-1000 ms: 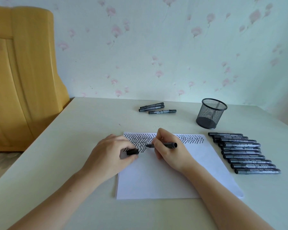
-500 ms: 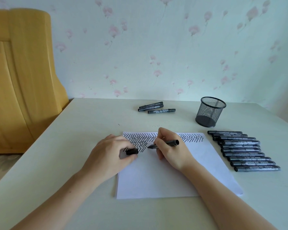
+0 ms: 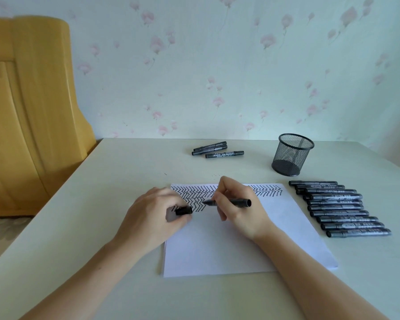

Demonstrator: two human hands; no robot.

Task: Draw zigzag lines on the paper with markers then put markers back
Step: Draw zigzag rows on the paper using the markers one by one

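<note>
A white sheet of paper (image 3: 229, 245) lies on the table with rows of black zigzag lines (image 3: 194, 195) across its top. My right hand (image 3: 238, 209) grips an uncapped black marker (image 3: 238, 202), its tip pointing left at the zigzags in the sheet's upper middle. My left hand (image 3: 155, 215) rests on the paper's left edge and pinches the marker's black cap (image 3: 184, 210). A row of several capped black markers (image 3: 337, 207) lies to the right of the paper. Three more markers (image 3: 216, 150) lie at the back of the table.
A black mesh pen cup (image 3: 292, 155) stands at the back right, beyond the marker row. The pale table (image 3: 102, 185) ends at a flowered wall. A yellow wooden piece of furniture (image 3: 28, 112) stands at the left.
The marker in my right hand has moved slightly, its tip staying at the zigzag rows. My left hand keeps holding the cap on the paper's edge.
</note>
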